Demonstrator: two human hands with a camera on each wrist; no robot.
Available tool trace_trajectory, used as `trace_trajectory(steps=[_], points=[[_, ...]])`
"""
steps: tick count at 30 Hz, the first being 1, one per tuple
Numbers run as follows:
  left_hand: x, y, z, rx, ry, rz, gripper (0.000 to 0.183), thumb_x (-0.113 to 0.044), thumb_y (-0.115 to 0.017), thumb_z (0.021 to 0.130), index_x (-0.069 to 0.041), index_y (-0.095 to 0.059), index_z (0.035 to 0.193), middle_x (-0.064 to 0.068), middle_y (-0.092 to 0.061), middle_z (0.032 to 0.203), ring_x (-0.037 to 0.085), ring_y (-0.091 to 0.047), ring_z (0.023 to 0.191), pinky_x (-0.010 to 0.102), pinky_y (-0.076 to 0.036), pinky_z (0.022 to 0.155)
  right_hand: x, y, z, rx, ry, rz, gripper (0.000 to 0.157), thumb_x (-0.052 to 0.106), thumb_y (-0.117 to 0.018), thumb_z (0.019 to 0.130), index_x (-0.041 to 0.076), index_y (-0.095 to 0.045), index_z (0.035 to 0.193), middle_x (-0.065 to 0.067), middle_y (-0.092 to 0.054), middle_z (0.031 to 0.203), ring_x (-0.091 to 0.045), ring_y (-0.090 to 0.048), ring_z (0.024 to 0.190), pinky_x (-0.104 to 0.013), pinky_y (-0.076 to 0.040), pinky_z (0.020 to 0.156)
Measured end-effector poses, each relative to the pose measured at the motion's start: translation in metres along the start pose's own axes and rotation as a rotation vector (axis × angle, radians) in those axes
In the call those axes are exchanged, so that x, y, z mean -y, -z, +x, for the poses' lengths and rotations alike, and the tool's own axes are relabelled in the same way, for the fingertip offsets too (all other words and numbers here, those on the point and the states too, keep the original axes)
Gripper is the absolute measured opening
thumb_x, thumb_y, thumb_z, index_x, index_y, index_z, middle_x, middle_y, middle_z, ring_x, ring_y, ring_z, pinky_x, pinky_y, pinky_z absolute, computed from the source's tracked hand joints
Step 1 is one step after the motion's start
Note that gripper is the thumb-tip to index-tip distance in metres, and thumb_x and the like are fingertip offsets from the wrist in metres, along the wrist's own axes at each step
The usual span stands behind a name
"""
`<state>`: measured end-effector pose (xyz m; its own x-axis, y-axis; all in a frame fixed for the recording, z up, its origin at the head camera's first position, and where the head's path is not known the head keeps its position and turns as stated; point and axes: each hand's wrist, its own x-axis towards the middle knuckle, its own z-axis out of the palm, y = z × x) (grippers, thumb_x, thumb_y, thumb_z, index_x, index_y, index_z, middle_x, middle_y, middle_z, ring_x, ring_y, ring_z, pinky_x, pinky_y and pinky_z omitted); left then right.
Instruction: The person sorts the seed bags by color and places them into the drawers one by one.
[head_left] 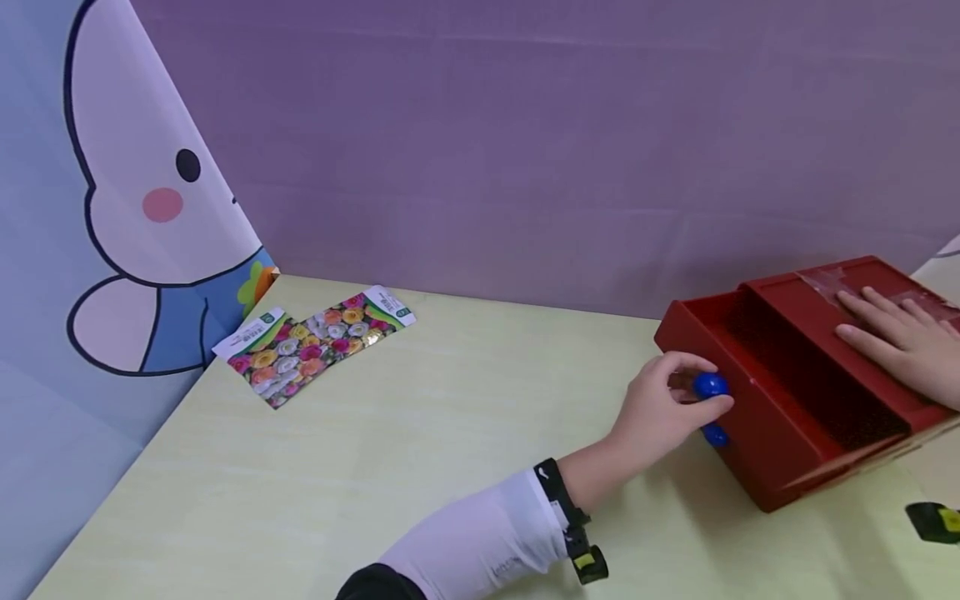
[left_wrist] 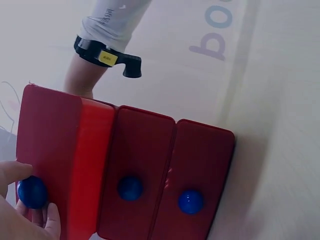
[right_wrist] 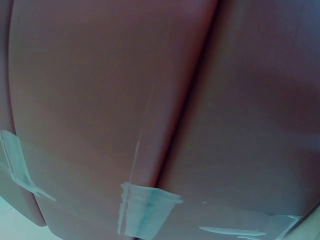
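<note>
At the right of the head view stands a small red drawer cabinet [head_left: 795, 283] with its top drawer [head_left: 742, 425] pulled out. My left hand [head_left: 648, 408] pinches that drawer's round blue knob [head_left: 711, 384] between thumb and fingers. The drawer's dark, speckled bottom shows. On the cabinet's top my right hand [head_left: 903, 340] rests flat, fingers spread, beside a strip of clear tape. In the left wrist view, two lower drawers sit pushed in, one with a dark blue knob [left_wrist: 130, 188], the other with a brighter blue knob [left_wrist: 191, 201].
Two flower-printed packets [head_left: 315, 342] lie overlapping at the table's far left. A purple cloth backdrop [head_left: 480, 150] rises behind the pale table [head_left: 360, 483]. Clear tape [right_wrist: 150, 210] bridges a seam between red panels in the right wrist view.
</note>
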<state>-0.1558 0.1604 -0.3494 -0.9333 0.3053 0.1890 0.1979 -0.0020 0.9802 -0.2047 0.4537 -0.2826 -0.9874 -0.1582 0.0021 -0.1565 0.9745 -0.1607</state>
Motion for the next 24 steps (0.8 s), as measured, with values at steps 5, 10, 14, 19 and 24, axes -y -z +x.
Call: trace_trajectory(steps=[5,10,14,19,24], points=[[-0.001,0.007,-0.005,-0.02,0.054,-0.015,0.032,-0.016,-0.072,0.078,-0.019,-0.058,0.107,-0.003,-0.056,0.106,0.004,-0.054,0.085,0.019,-0.055,0.068,0.001,-0.001,0.001,0.016,-0.021,-0.017,0.063,0.036,-0.03,0.1,-0.001,-0.005,0.145,-0.037,0.004,0.145,-0.061,0.01,0.124,-0.079,0.003,0.093],[-0.001,0.009,-0.008,-0.014,0.065,-0.013,0.033,-0.016,-0.072,0.078,-0.019,-0.058,0.107,-0.004,-0.056,0.107,0.003,-0.054,0.086,0.02,-0.055,0.07,0.002,-0.003,-0.001,0.005,-0.046,-0.024,0.065,0.038,-0.029,0.1,-0.001,-0.003,0.145,-0.037,0.007,0.145,-0.06,0.013,0.124,-0.079,0.004,0.093],[-0.002,0.01,-0.009,-0.006,0.061,-0.015,0.032,-0.017,-0.072,0.079,-0.018,-0.058,0.107,-0.004,-0.056,0.106,0.002,-0.055,0.085,0.019,-0.055,0.072,-0.001,-0.005,-0.002,-0.012,-0.055,-0.026,0.066,0.039,-0.029,0.1,-0.001,-0.003,0.145,-0.037,0.007,0.145,-0.059,0.014,0.124,-0.078,0.005,0.094],[0.0,0.012,-0.011,-0.016,0.077,-0.025,0.031,-0.015,-0.073,0.078,-0.017,-0.058,0.105,-0.004,-0.056,0.105,0.003,-0.055,0.084,0.019,-0.055,0.072,-0.004,-0.007,0.0,-0.023,-0.042,-0.013,0.065,0.037,-0.031,0.1,-0.001,-0.004,0.145,-0.037,0.006,0.145,-0.059,0.014,0.124,-0.077,0.005,0.094],[0.003,0.014,-0.012,-0.023,0.076,-0.027,0.033,-0.014,-0.073,0.077,-0.017,-0.059,0.107,-0.003,-0.056,0.108,0.003,-0.054,0.088,0.02,-0.055,0.074,-0.003,-0.007,0.002,-0.032,-0.03,-0.012,0.065,0.036,-0.032,0.1,-0.001,-0.005,0.145,-0.037,0.005,0.145,-0.059,0.014,0.124,-0.077,0.005,0.095]])
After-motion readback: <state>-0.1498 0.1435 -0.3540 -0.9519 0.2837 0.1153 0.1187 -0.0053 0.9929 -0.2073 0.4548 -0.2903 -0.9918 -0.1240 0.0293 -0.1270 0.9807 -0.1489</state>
